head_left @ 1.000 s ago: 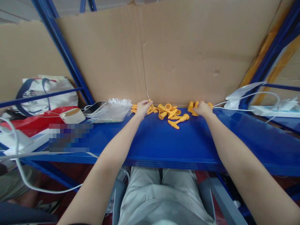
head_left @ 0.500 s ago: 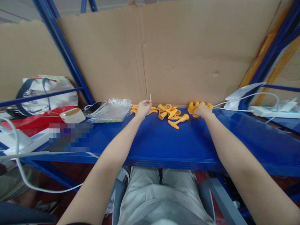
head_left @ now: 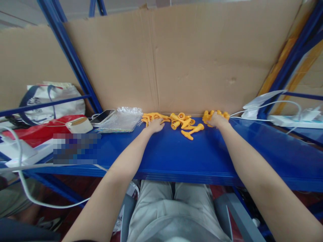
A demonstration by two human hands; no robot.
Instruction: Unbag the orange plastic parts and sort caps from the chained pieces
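My left hand point(head_left: 155, 126) lies low over the blue tabletop, fingers stretched out at the near side of a row of curved yellow-orange plastic pieces point(head_left: 151, 116). Small metal spirals point(head_left: 139, 123) stick out at the left of that row. In the middle sits a loose group of yellow-orange funnel-shaped and curved parts point(head_left: 181, 116). One T-shaped piece point(head_left: 192, 131), with a curved bar and a flared end, lies nearest to me. My right hand point(head_left: 217, 120) rests on a cluster of yellow-orange pieces point(head_left: 207, 117) further right; its fingers are largely hidden among them.
Clear plastic bags point(head_left: 122, 120) and a phone point(head_left: 104, 116) lie left of the parts. Further left are a red bag point(head_left: 45, 129), a white power bank-like box point(head_left: 79, 125) and cables. A cardboard sheet point(head_left: 191, 60) stands behind the blue table point(head_left: 189, 161). A power strip point(head_left: 290, 121) is at right.
My left hand has come down and slightly nearer to me. The upright metal spiral with an orange end that it held has left its fingers. My right hand has stayed at its cluster.
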